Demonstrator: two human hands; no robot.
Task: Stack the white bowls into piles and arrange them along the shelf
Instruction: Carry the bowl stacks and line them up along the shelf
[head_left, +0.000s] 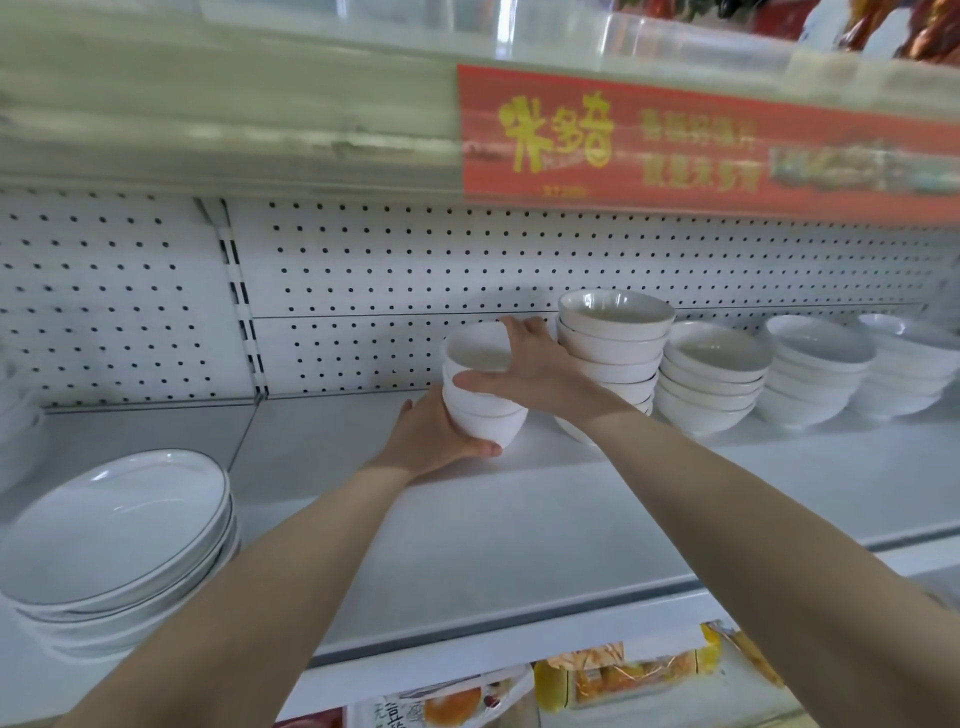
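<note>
A short pile of white bowls (480, 410) is held just above the white shelf (519, 519), near the pegboard back. My left hand (431, 436) cups its base from the left, thumb curled under the lowest bowl. My right hand (530, 369) lies over the rim of the top bowl, fingers spread. Right beside it stands a tall pile of white bowls (613, 353). Further right are three lower piles (714, 384), (815, 374), (909, 369) in a row along the shelf back.
A stack of wide white plates (114, 540) with dark rims sits at the shelf's front left. A red promotional sign (701, 145) hangs on the shelf above. Packaged goods (623, 670) show on the shelf below. An upright post (241, 301) divides the pegboard.
</note>
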